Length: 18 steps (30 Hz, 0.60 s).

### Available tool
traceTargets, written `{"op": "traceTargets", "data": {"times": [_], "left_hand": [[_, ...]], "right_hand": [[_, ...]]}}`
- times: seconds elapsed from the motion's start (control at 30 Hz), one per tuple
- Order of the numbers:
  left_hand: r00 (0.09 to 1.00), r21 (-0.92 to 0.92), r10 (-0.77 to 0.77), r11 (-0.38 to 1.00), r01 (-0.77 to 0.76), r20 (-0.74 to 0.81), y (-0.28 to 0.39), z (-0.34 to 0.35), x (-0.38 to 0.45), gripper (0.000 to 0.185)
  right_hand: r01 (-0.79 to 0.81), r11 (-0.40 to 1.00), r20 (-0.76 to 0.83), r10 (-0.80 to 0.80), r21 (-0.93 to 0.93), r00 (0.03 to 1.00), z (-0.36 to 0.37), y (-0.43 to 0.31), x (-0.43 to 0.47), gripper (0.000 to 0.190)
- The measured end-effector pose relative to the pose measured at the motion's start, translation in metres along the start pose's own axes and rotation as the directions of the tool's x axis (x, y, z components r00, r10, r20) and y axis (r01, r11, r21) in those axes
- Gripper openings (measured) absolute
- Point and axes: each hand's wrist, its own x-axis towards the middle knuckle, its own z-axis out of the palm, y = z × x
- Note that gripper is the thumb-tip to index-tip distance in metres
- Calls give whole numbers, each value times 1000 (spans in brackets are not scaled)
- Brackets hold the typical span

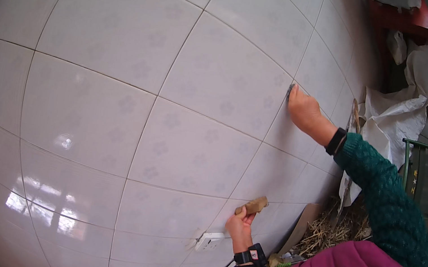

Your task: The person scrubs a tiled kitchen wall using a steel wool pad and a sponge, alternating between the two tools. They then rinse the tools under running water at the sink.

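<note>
My right hand [305, 108] presses a small dark grey scouring pad [290, 91], perhaps steel wool, against the white tiled wall [225, 71]. The pad sits on a grout line close to where several tiles meet, and my fingers cover most of it. Lower in the view, my left hand [241, 229] grips a tan, block-like piece [253, 206], maybe a sponge; its material cannot be told. That piece is close to the wall, and whether it touches is unclear. Just below my left hand, a white wall socket [209, 242] is set into the tiles.
A heap of dry straw or twigs [335, 223] lies by the wall at right, beside a cardboard piece [301, 224]. Behind my right arm hang white sheeting [398, 110] and a green metal frame [405, 163]. A red table [406, 19] stands at the top right.
</note>
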Motion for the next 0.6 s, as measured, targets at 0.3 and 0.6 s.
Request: {"op": "traceTargets", "data": {"times": [0.3, 0.6], "left_hand": [[1000, -47, -10, 999, 11, 17, -4, -6, 7, 30], [1000, -59, 18, 998, -17, 19, -3, -6, 4, 24]], "right_hand": [[-22, 998, 118, 29, -59, 993, 1, 5, 23, 38], [165, 986, -78, -167, -38, 983, -62, -28, 145, 20]]}}
